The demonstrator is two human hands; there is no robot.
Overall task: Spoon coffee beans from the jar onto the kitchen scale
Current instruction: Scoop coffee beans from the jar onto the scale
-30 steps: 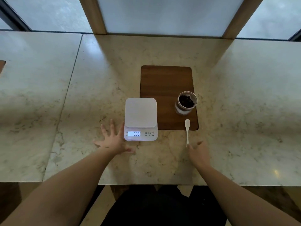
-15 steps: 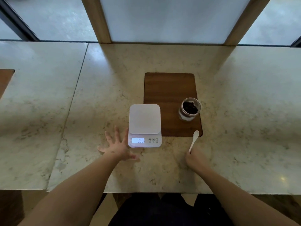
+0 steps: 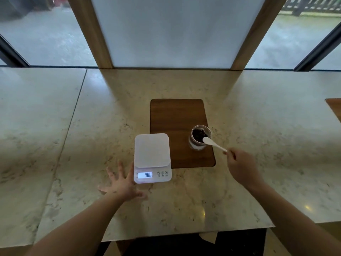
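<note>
**Spoon at jar mouth, first scoop not yet made**

Nearest the camera, both forearms reach over the marble desk (image 3: 184, 209). Left hand (image 3: 121, 183) lies flat on the desk with fingers spread, grip released, holding nothing; its fingertips sit just beside the left edge of the kitchen scale (image 3: 152, 157), touching or nearly so, hard to tell. Right hand (image 3: 239, 165) has its grip clenched around the handle end of the white spoon (image 3: 214, 144), raised off the desk to the right of the wooden board (image 3: 175, 115).

Scale next: white, display lit and reading zero, platform bare, no beans on it. It stands on the desk at the board's near left corner, overlapping that edge.

Further out, the jar (image 3: 200, 138) stands open on the board's near right part, with dark coffee beans (image 3: 198, 133) inside. Spoon bowl is at the jar's near rim, over or just inside the mouth; cannot tell if it touches the beans. Bowl looks empty.

Progress, as a judgement: early. Spoon is in hand and at the jar. Left to do: dip, lift a load, carry it left to the scale, tip it on, likely repeat.

Far back: window glass and wooden posts.
</note>
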